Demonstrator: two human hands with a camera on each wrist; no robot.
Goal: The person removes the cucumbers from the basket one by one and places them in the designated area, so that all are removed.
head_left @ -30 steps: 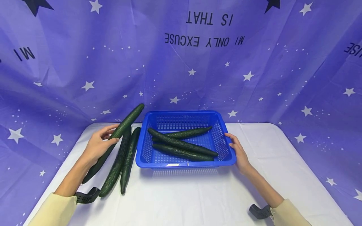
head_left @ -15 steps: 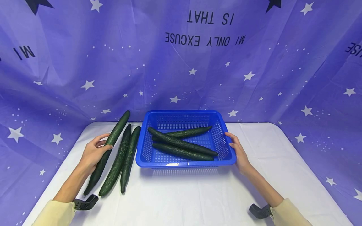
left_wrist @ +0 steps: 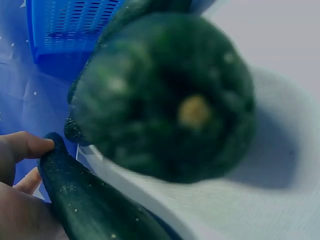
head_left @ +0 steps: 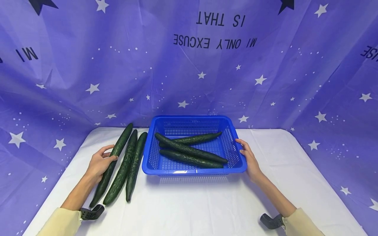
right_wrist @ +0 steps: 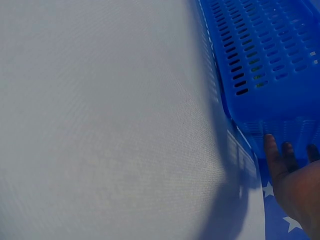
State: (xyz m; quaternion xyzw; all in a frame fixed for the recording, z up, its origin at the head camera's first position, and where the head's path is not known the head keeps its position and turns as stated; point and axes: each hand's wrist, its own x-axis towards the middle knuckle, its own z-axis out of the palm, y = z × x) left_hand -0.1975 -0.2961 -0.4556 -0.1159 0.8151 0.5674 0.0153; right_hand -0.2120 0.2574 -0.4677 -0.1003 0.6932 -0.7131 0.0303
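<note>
On the left side of the table my left hand (head_left: 99,164) holds a long dark green cucumber (head_left: 123,138), thumb on one side and fingers on the other. Beside it, to the right, lie two more cucumbers, a middle one (head_left: 122,177) and one nearest the basket (head_left: 136,164). A blurred cucumber end (left_wrist: 165,95) looms large in the left wrist view. My right hand (head_left: 250,164) rests its extended fingers (right_wrist: 272,152) against the right side of a blue plastic basket (head_left: 195,172). Inside are three cucumbers: a back one (head_left: 203,138), one lying across (head_left: 192,150) and a front one (head_left: 189,159).
White cloth covers the table (head_left: 183,209). A purple curtain (head_left: 206,85) with stars and lettering hangs behind it and along both sides. Black wrist mounts, one on the left (head_left: 93,212) and one on the right (head_left: 270,221), stick out by the sleeves.
My left hand has brought its cucumber down and to the left, from leaning over the other two to lying alongside them. Right hand and basket have stayed put.
</note>
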